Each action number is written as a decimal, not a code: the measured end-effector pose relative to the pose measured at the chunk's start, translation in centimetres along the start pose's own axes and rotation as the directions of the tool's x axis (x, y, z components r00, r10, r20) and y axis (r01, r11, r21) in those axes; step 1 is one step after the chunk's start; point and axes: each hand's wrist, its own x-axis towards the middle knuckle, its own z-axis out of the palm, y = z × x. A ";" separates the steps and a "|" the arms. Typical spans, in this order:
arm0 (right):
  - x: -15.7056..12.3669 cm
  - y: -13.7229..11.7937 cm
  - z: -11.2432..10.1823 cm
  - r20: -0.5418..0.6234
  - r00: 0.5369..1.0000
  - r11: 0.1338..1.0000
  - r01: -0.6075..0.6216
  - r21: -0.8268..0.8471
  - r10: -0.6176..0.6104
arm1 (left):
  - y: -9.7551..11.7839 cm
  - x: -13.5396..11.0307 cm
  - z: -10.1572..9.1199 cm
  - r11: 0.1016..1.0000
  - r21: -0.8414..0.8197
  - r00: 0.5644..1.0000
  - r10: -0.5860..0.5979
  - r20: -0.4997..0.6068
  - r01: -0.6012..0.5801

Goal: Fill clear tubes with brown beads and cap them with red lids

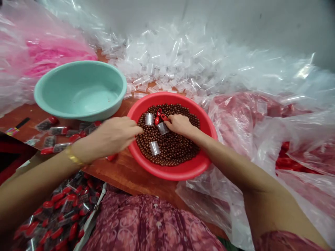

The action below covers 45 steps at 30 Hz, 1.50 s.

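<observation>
A red basin [172, 172] holds many small round brown balls [172, 150]. My right hand [179, 124] is inside the basin, its fingertips pinched on a red cap [164, 117]. Other red caps [158, 116] lie beside it on the balls. A clear plastic tube [163, 128] rests just below my right fingertips; two more tubes, one upper left [149, 119] and one lower [154, 148], lie on the balls. My left hand [112, 136], slightly blurred, is over the basin's left rim with its fingers curled. Whatever it may hold is hidden.
A mint-green basin [81, 113] stands at the back left. Filled red-capped tubes [58, 130] lie in front of it, and more [62, 216] are piled lower left. Loose clear tubes [167, 66] heap along the back. Plastic bags [232, 122] crowd the right side.
</observation>
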 end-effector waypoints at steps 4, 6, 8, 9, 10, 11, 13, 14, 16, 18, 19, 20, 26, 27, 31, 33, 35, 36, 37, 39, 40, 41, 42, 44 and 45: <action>-0.9 2.0 -0.4 -0.047 0.990 0.989 -0.129 0.072 0.132 | 2.0 6.2 3.3 0.928 -0.032 0.894 0.368 0.258 -0.372; -1.8 3.4 -0.2 -0.107 0.981 0.976 -0.146 0.161 0.164 | 2.3 7.7 5.1 0.892 -0.053 0.833 0.438 0.339 -0.448; -2.4 4.7 0.2 -0.146 0.970 0.929 -0.136 0.345 0.196 | 2.8 8.4 6.4 0.885 -0.067 0.806 0.448 0.387 -0.460; -2.6 5.2 0.4 -0.138 0.965 0.869 -0.135 0.476 0.225 | 3.1 8.6 6.8 0.898 -0.068 0.810 0.423 0.407 -0.435; -2.7 5.6 0.7 -0.111 0.960 0.778 -0.137 0.613 0.257 | 3.6 8.8 7.1 0.923 -0.071 0.823 0.371 0.430 -0.379; -2.7 5.9 0.8 -0.074 0.956 0.663 -0.139 0.736 0.283 | 4.0 9.1 7.3 0.957 -0.089 0.841 0.287 0.458 -0.278; -2.5 6.2 0.9 -0.021 0.953 0.444 -0.121 0.888 0.301 | 5.0 10.0 7.6 0.988 -0.151 0.852 0.082 0.517 -0.004; -2.4 6.3 0.8 -0.016 0.952 0.374 -0.105 0.922 0.306 | 5.4 10.7 7.9 0.975 -0.185 0.842 -0.008 0.540 0.127; -2.3 6.2 0.4 -0.030 0.948 0.298 -0.070 0.952 0.317 | 6.0 12.5 8.5 0.925 -0.231 0.822 -0.128 0.555 0.301; -2.3 6.2 0.1 -0.032 0.942 0.256 -0.058 0.965 0.335 | 6.3 14.4 9.4 0.889 -0.265 0.825 -0.188 0.533 0.374; -2.4 6.2 0.0 -0.031 0.939 0.237 -0.054 0.970 0.342 | 6.4 15.4 9.9 0.861 -0.291 0.822 -0.220 0.525 0.417; -2.5 6.2 -0.1 -0.032 0.938 0.218 -0.047 0.975 0.345 | 6.4 16.2 10.4 0.829 -0.321 0.816 -0.250 0.521 0.458; -2.5 6.7 0.1 -0.097 0.903 0.108 0.056 0.993 0.418 | 6.3 18.2 11.5 0.315 -0.726 0.788 -0.326 0.522 0.611; -2.4 6.8 0.2 -0.113 0.894 0.090 0.081 0.993 0.434 | 6.1 17.9 11.3 0.188 -0.784 0.792 -0.317 0.522 0.592; -2.4 7.2 0.5 -0.185 0.882 0.060 0.177 0.982 0.433 | 4.9 16.0 10.0 0.035 -0.902 0.872 -0.273 0.406 0.430; -2.4 7.2 0.6 -0.233 0.887 0.071 0.223 0.972 0.398 | 4.5 14.9 9.2 0.002 -0.948 0.916 -0.261 0.305 0.317; -2.6 7.0 0.6 -0.261 0.902 0.069 0.253 0.965 0.343 | 4.2 13.8 8.3 -0.034 -0.976 0.944 -0.249 0.216 0.215; -2.8 6.7 0.5 -0.266 0.912 0.060 0.261 0.964 0.312 | 4.1 13.3 7.9 -0.049 -0.983 0.952 -0.246 0.183 0.176; -3.1 6.5 0.4 -0.268 0.921 0.050 0.264 0.963 0.285 | 4.1 12.9 7.6 -0.063 -0.987 0.956 -0.245 0.160 0.149; -3.7 5.7 0.1 -0.261 0.934 0.038 0.259 0.965 0.243 | 4.1 12.2 7.0 -0.100 -0.984 0.960 -0.229 0.164 0.145; -4.1 5.3 0.0 -0.253 0.938 0.035 0.252 0.967 0.236 | 4.2 11.9 6.7 -0.130 -0.977 0.960 -0.207 0.191 0.166; -4.4 4.9 -0.2 -0.241 0.942 0.037 0.239 0.970 0.235 | 4.3 11.6 6.6 -0.162 -0.967 0.957 -0.181 0.226 0.197; -4.8 4.5 -0.3 -0.224 0.946 0.047 0.220 0.974 0.233 | 4.3 11.5 6.4 -0.189 -0.955 0.953 -0.156 0.259 0.228; -5.4 3.9 -0.6 -0.202 0.955 0.089 0.187 0.978 0.219 | 4.4 11.3 6.2 -0.211 -0.943 0.948 -0.135 0.289 0.258; -5.6 3.8 -0.7 -0.203 0.958 0.121 0.181 0.976 0.204 | 4.5 11.3 6.1 -0.208 -0.944 0.949 -0.135 0.286 0.255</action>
